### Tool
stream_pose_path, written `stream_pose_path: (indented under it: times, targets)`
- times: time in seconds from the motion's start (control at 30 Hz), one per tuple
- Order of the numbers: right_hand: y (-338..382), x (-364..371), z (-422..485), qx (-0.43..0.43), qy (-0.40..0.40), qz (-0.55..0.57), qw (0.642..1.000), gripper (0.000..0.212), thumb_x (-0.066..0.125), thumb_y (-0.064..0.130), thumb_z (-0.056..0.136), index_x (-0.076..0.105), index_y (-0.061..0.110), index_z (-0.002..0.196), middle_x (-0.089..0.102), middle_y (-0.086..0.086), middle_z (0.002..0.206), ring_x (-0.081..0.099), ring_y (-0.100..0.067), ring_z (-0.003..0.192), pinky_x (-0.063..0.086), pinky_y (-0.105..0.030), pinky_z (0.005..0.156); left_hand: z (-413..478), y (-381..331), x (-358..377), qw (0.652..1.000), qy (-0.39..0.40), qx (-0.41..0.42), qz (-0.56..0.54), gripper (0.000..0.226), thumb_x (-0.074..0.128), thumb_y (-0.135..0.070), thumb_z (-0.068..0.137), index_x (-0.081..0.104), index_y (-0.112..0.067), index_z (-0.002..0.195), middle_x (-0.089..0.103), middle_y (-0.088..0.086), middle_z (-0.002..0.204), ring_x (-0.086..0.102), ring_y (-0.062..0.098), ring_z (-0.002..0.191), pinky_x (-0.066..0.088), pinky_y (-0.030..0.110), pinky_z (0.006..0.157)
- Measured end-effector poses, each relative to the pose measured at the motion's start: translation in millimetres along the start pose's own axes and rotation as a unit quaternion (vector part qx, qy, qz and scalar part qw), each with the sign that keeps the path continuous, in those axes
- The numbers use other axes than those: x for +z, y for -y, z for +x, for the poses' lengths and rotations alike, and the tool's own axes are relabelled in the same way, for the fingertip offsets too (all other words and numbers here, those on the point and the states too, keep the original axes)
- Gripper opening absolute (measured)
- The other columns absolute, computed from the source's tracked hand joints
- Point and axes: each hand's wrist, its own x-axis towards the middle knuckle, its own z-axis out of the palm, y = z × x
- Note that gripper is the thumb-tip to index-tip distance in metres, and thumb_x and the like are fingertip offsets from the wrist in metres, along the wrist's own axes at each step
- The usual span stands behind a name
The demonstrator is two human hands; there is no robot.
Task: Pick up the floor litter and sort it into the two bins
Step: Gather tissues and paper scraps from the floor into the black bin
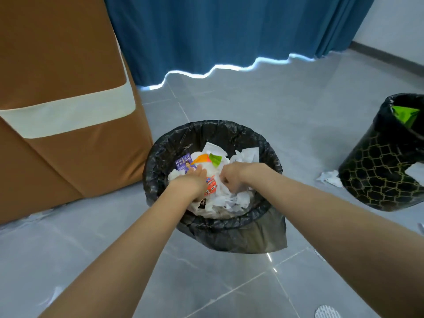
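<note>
1. Left grip [195, 177] is spread flat, fingers straight, pressing on the paper litter [244, 157] inside the near bin [160, 154].
2. Right grip [231, 177] is beside it, fingers curled into the white paper, apparently clutching it; the contact is partly hidden.
3. Crumpled tissue [329, 179] lies on the floor [252, 99], just beside the second bin [376, 171].

Floor [229, 99]: grey glossy tiles lay throughout.
Curtain [218, 31]: blue, hung to the floor behind.
Light [229, 68]: daylight leaked under its hem.
Furniture [57, 65]: brown-covered, cream-banded, stood left.
Wall [394, 24]: white, right.
</note>
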Motion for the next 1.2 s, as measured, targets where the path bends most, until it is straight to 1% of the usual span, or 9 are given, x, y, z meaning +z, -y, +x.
stream_pose_path:
  times: [0.13, 0.3, 0.43, 0.53, 0.7, 0.87, 1.03, 1.1, 1.2]
  targets:
    - [-1.8, 12.2, 13.3, 0.011, 0.020, 0.010, 1.000, 0.034, 0.045, 0.007, 0.093, 0.053, 0.007, 0.127, 0.052, -0.013, 0.130, 0.051, -0.029, 0.117, 0.043, -0.034, 0.091, -4.7, -9.2, -2.7, 1.000, 0.009, -0.008, -0.005, 0.071, 0.036, 0.004, 0.092, -0.006, -0.004, 0.149, -0.018, 0.011, 0.156, -0.007, 0.028, 0.146, 0.014, 0.046, 0.117]
    - [1.7, 16.0, 8.9, 0.018, 0.025, 0.005, 1.000, 0.041, 0.042, 0.007, 0.096, 0.043, 0.008, 0.137, 0.042, -0.012, 0.142, 0.043, -0.028, 0.128, 0.039, -0.035, 0.100, -14.9, -13.4, -5.9, 1.000, 0.010, -0.012, -0.008, 0.071, 0.036, 0.002, 0.094, -0.008, -0.006, 0.149, -0.018, 0.008, 0.157, -0.008, 0.027, 0.146, 0.013, 0.045, 0.117]
    - [-2.2, 13.5, -8.5, 0.028, -0.088, 0.007, 0.996, 0.030, 0.045, 0.010, 0.094, 0.055, 0.007, 0.123, 0.052, -0.013, 0.129, 0.048, -0.029, 0.121, 0.044, -0.037, 0.090, -30.6, -13.2, -11.1, 0.999, -0.040, -0.007, -0.002, 0.062, 0.032, -0.009, 0.099, -0.003, -0.007, 0.150, -0.012, 0.007, 0.158, -0.005, 0.026, 0.146, 0.014, 0.044, 0.116]
    - [-9.0, 13.0, -25.9, 0.019, -0.207, -0.003, 0.978, 0.025, 0.049, 0.016, 0.092, 0.060, 0.010, 0.114, 0.057, -0.011, 0.120, 0.053, -0.028, 0.113, 0.044, -0.032, 0.077, -42.8, -15.5, -15.9, 0.992, -0.121, -0.018, 0.008, 0.055, 0.036, -0.018, 0.099, 0.013, -0.009, 0.148, -0.008, 0.007, 0.158, -0.005, 0.030, 0.145, 0.013, 0.048, 0.115]
    - [-30.5, 9.1, -63.3, 0.024, -0.329, 0.042, 0.943, 0.030, 0.049, 0.022, 0.090, 0.061, 0.019, 0.117, 0.059, -0.004, 0.118, 0.045, -0.026, 0.119, 0.039, -0.033, 0.091, -62.8, -29.5, -33.1, 0.964, -0.264, -0.030, -0.020, 0.047, 0.046, -0.019, 0.095, 0.034, -0.011, 0.140, 0.017, 0.004, 0.154, 0.013, 0.028, 0.142, 0.012, 0.051, 0.115]
    - [-57.8, 12.9, -104.6, 0.056, -0.377, 0.122, 0.917, 0.031, 0.055, 0.029, 0.090, 0.059, 0.021, 0.119, 0.059, -0.002, 0.118, 0.045, -0.023, 0.114, 0.040, -0.033, 0.092, -86.7, -51.9, -67.2, 0.953, -0.301, -0.013, -0.036, 0.047, 0.039, -0.024, 0.100, 0.028, -0.017, 0.145, 0.019, 0.003, 0.156, 0.012, 0.027, 0.144, 0.004, 0.050, 0.116]
    - [-90.4, 28.6, -143.8, 0.119, -0.385, 0.211, 0.890, 0.028, 0.049, 0.022, 0.092, 0.060, 0.019, 0.118, 0.060, -0.003, 0.118, 0.051, -0.024, 0.114, 0.046, -0.037, 0.091, -95.4, -89.6, -101.1, 0.946, -0.318, 0.054, -0.030, 0.039, 0.042, -0.017, 0.098, 0.041, -0.014, 0.137, 0.049, 0.008, 0.136, 0.044, 0.029, 0.126, 0.033, 0.041, 0.107]
    - [-109.6, 44.5, -159.6, 0.159, -0.370, 0.232, 0.885, 0.028, 0.048, 0.021, 0.092, 0.061, 0.019, 0.117, 0.060, -0.002, 0.119, 0.054, -0.023, 0.112, 0.048, -0.035, 0.089, -95.2, -115.1, -113.7, 0.946, -0.312, 0.078, -0.037, 0.036, 0.043, -0.015, 0.097, 0.045, -0.011, 0.132, 0.052, 0.011, 0.132, 0.047, 0.031, 0.122, 0.040, 0.040, 0.098]
    - [-134.3, 74.1, -174.1, 0.211, -0.330, 0.261, 0.882, 0.029, 0.046, 0.018, 0.091, 0.061, 0.020, 0.117, 0.061, -0.002, 0.121, 0.056, -0.022, 0.112, 0.049, -0.034, 0.089, -90.8, -153.0, -122.4, 0.950, -0.290, 0.107, -0.044, 0.037, 0.041, -0.015, 0.098, 0.044, -0.011, 0.134, 0.048, 0.012, 0.135, 0.046, 0.031, 0.124, 0.041, 0.041, 0.098]
